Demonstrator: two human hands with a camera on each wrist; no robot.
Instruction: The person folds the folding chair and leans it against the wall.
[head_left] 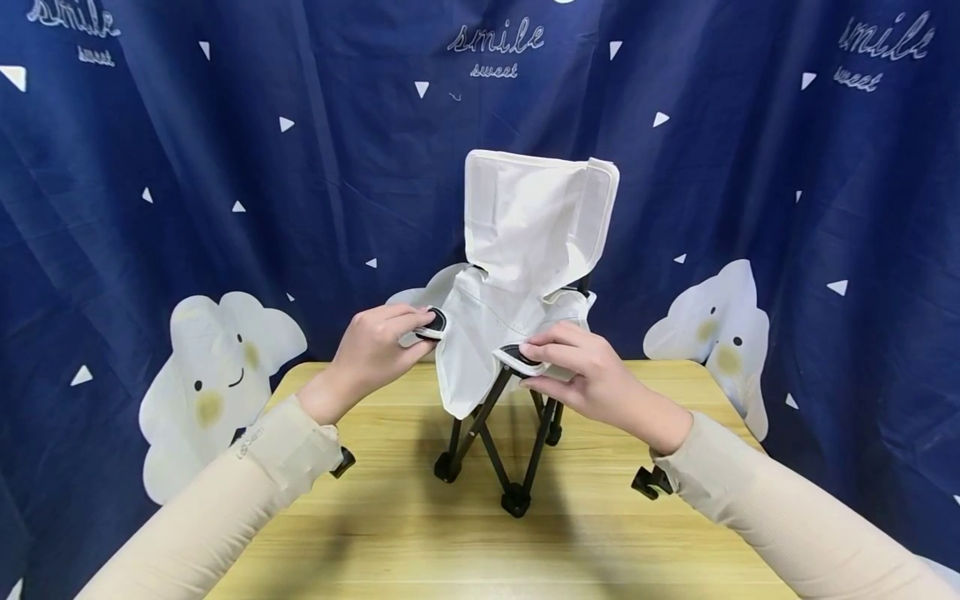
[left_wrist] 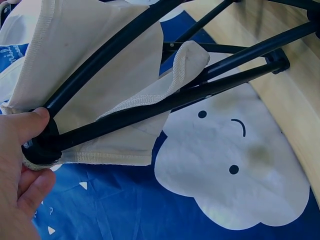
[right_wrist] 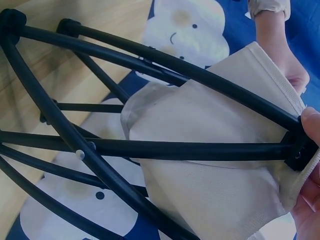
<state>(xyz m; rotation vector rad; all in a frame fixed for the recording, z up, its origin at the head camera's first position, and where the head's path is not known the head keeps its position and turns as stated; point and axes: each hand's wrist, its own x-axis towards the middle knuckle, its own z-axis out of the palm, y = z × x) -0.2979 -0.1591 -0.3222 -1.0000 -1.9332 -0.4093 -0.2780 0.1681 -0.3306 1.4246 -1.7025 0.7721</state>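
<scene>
A small folding chair (head_left: 525,208) with white fabric and a black tube frame stands on the table, its backrest upright and its seat sagging in the middle. My left hand (head_left: 378,343) pinches the seat's front left corner at the black patch (head_left: 438,319). At the front right corner, my right hand (head_left: 588,371) grips the other black patch (head_left: 514,357) between thumb and fingers. From below, the left wrist view shows two tubes meeting in a black corner joint (left_wrist: 42,146) under the thumb. A matching joint (right_wrist: 298,152) sits by the right thumb.
The chair's crossed legs end in black feet (head_left: 516,500) on the wooden table (head_left: 420,550). Behind hangs a dark blue curtain (head_left: 360,167) with white clouds and triangles. Straps with black clips (head_left: 651,482) are around both wrists.
</scene>
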